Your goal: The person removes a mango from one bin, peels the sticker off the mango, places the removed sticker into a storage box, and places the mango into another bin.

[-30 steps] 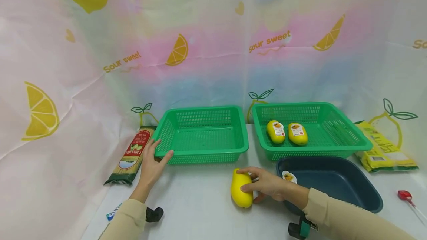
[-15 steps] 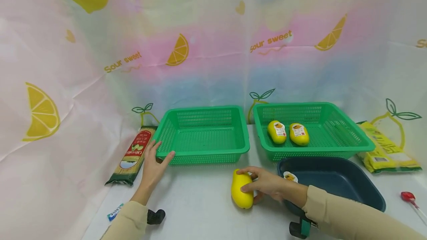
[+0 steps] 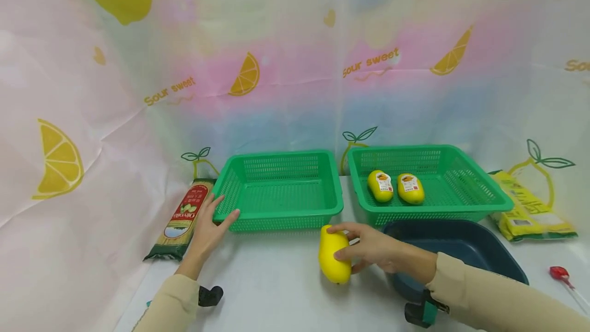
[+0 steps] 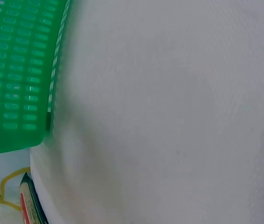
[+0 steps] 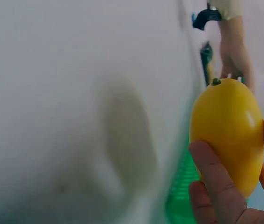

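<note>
My right hand [image 3: 375, 250] grips the mango [image 3: 334, 253] mid-body, just off the table [image 3: 276, 281] — smooth, firm, probably slippery — while my left hand [image 3: 209, 224] rests flat-fingered against the basket [image 3: 276, 216].

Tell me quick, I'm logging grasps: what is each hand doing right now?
Left hand: open, fingers resting on the corner of the empty green basket.
Right hand: closed around the yellow mango, holding it.
</note>
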`<control>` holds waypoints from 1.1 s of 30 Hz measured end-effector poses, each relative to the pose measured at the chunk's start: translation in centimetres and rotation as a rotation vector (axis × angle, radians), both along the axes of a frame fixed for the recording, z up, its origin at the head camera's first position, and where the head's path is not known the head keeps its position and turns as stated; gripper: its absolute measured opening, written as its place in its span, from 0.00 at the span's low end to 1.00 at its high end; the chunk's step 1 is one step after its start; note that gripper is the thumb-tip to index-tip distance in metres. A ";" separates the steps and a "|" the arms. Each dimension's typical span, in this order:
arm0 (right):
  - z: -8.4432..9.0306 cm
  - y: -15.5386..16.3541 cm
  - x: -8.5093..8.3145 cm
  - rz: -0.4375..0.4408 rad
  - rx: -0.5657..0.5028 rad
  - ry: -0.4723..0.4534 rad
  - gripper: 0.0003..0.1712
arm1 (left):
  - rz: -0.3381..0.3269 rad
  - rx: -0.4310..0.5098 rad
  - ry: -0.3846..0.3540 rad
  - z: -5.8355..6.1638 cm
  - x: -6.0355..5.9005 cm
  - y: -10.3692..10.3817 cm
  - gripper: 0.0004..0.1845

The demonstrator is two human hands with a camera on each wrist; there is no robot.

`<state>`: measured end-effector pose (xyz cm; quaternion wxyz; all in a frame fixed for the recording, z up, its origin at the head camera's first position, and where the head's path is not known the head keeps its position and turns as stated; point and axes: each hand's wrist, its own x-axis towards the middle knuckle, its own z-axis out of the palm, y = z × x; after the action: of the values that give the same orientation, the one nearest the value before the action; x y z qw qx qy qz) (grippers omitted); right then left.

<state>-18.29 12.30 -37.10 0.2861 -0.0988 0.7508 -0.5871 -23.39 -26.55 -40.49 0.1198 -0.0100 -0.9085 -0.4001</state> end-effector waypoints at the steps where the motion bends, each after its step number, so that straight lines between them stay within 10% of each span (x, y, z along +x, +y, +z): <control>1: 0.5 0.1 0.0 0.004 -0.007 0.006 0.37 | 0.005 0.008 -0.005 0.0 0.0 0.0 0.39; 14: 6.4 1.4 -2.6 0.005 -0.040 0.094 0.41 | 0.057 0.065 -0.063 0.7 0.7 0.7 0.45; 33: 9.1 -2.9 -8.3 -0.006 0.008 0.139 0.38 | 0.060 0.201 -0.179 1.6 1.7 0.7 0.55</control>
<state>-26.60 9.41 -27.98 0.2318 -0.1362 0.7714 -0.5767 -21.73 -25.84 -38.86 0.0505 0.0651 -0.8709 -0.4846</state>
